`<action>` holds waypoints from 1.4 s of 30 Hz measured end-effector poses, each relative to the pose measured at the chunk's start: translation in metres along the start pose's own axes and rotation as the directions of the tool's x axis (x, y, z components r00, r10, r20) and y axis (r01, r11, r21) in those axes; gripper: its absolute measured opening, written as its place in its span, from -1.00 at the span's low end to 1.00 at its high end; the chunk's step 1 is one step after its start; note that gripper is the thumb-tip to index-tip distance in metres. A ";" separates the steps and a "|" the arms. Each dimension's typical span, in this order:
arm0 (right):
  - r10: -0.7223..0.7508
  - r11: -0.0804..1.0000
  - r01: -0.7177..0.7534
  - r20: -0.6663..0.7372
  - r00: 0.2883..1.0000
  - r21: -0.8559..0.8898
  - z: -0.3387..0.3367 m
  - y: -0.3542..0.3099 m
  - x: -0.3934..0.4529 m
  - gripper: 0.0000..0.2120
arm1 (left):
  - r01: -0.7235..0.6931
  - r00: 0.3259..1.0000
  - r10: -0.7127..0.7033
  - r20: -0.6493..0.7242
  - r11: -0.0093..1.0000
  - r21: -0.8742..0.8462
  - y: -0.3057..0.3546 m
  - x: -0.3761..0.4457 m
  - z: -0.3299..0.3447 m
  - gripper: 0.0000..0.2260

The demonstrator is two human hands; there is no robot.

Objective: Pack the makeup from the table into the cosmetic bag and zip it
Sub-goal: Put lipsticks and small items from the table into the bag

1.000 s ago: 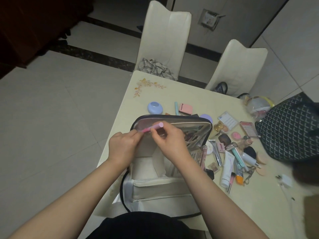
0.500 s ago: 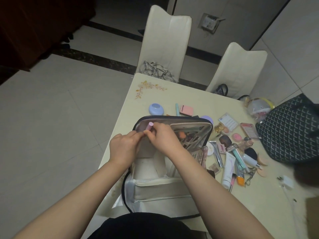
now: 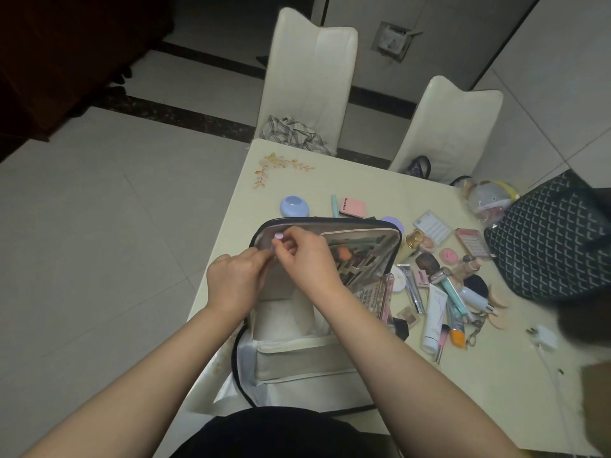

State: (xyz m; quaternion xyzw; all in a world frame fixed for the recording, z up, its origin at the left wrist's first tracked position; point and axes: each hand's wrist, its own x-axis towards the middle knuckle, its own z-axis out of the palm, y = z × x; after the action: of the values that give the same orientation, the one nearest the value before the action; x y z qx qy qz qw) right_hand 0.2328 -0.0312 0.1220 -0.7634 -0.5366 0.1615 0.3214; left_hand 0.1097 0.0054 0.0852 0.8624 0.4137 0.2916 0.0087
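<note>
Cosmetic bag (image 3: 297,361) lies open at the near edge of the cream table (image 3: 489,391), lid flipped up on its far side, pale lining showing. All positions below are given relative to this bag.

Right hand (image 3: 305,259) is over the lid's inner face; fingertips pinch a small tube with a lilac cap (image 3: 277,236), held near the lid's upper left corner, cap end toward the camera. Left hand (image 3: 236,279) is at the lid's left edge, fingers curled and pressed close against the right hand's; whether they grip the lid's pocket edge or the tube I cannot tell, since the fingertips are hidden. The tube's lower end is hidden between the two hands.

The lid's inner pockets already hold brushes and other slim items, including something orange (image 3: 345,251). The bag's main compartment shows only lining and dividers.

Unpacked makeup on the table:
- Beyond the bag: round blue case (image 3: 295,205), pink compact (image 3: 353,206), slim teal stick (image 3: 334,205).
- Right of the bag: a loose heap with a white tube (image 3: 433,320), a gold-capped bottle (image 3: 411,242), a round pink pot (image 3: 448,255), small palettes, pens and sponges.

Further right of the bag, a dark patterned handbag (image 3: 549,239) sits on the table. Two white chairs (image 3: 309,77) stand past the bag at the table's far side.
</note>
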 end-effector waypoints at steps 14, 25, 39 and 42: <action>0.035 0.999 -0.035 0.021 0.999 -0.004 -0.004 0.006 -0.009 -0.84 | 0.075 0.996 -0.074 0.058 0.997 -0.014 0.007 -0.007 0.005 -0.79; 0.043 0.999 -0.043 0.031 0.999 0.004 -0.010 0.012 -0.015 -0.81 | 0.112 0.993 -0.110 0.048 0.993 -0.044 0.028 -0.011 0.005 -0.87; 0.383 0.913 -0.304 -0.307 0.871 0.274 -0.107 0.118 -0.071 -0.90 | -0.131 0.962 0.170 0.213 0.974 -0.185 0.077 -0.023 0.034 -0.76; 0.524 0.846 -0.454 -0.283 0.803 0.280 -0.127 0.167 -0.084 -0.90 | -0.135 0.950 0.179 0.256 0.974 -0.182 0.094 -0.031 0.043 -0.75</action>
State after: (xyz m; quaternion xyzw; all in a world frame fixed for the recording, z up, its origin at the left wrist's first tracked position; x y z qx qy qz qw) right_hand 0.3960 -0.1853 0.0974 -0.8563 -0.2360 0.1540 0.4328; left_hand 0.1831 -0.0688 0.0587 0.9208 0.3133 0.2034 0.1122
